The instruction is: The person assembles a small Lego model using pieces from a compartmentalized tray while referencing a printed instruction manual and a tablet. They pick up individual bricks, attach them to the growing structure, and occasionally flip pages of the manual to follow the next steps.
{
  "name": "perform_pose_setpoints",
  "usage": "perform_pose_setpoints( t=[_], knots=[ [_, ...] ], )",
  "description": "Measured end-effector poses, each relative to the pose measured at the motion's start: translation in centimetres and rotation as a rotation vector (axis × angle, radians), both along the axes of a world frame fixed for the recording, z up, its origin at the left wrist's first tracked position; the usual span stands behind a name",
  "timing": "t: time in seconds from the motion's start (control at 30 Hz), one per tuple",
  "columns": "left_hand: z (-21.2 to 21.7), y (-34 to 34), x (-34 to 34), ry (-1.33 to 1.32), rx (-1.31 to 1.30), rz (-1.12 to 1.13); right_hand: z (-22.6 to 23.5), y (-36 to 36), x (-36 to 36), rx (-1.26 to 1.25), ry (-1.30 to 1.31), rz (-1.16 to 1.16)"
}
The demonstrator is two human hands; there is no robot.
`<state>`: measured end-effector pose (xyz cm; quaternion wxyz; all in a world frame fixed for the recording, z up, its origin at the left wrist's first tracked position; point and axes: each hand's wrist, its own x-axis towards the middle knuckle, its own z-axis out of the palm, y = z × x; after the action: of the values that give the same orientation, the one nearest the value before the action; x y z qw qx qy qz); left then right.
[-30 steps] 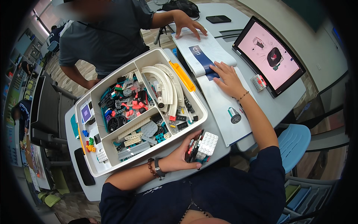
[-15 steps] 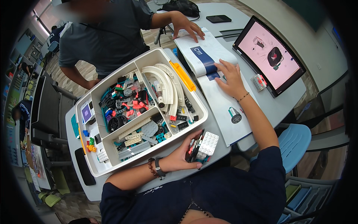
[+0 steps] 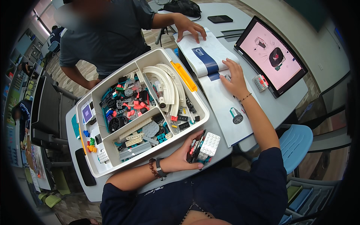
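Observation:
My left hand (image 3: 179, 158) is closed around a small building-brick model (image 3: 210, 144) at the front edge of the table. White studded plates, black parts and a bit of teal show on the model; my fingers hide part of it. Over the open instruction booklet (image 3: 240, 129), my right hand (image 3: 237, 79) is spread out and holds nothing. It is beside the curled pages with a dark blue band (image 3: 205, 59); whether it touches the paper I cannot tell. Across the table, a co-worker's hand (image 3: 189, 28) rests on the far end of the booklet.
A white sorting tray (image 3: 204, 117) with several compartments of loose bricks and curved white tracks fills the table's left. A tilted screen (image 3: 270, 56) stands at the right, beside a small red-and-white brick piece (image 3: 260, 82). Behind lies a black phone (image 3: 220, 18). A blue chair (image 3: 298, 144) is at right.
My right hand has shifted slightly to the right, away from the banded pages. My left hand and its model have stayed put, as has the co-worker's hand on the booklet.

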<state>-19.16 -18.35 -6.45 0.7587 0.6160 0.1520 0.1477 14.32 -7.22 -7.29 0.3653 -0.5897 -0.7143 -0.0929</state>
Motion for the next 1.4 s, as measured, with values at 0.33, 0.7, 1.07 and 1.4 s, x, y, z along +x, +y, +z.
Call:
perform_pose_setpoints(
  t=[0.33, 0.7, 1.07, 1.4],
  knots=[
    [0.4, 0.0, 0.0, -0.003, 0.016, 0.008, -0.2, 0.1, 0.0, 0.087, 0.037, -0.053],
    [0.6, 0.0, 0.1, -0.009, -0.042, -0.002, -2.0, 1.3, 3.9, 0.089, 1.039, -0.123],
    [0.3, 0.0, 0.1, -0.031, 0.019, 0.007, -0.7, 1.0, 3.9, 0.009, 1.259, 0.100],
    [0.4, 0.1, 0.0, -0.009, 0.003, -0.009, -2.4, -0.2, 7.1, -0.009, 1.522, 0.301]
  ],
)
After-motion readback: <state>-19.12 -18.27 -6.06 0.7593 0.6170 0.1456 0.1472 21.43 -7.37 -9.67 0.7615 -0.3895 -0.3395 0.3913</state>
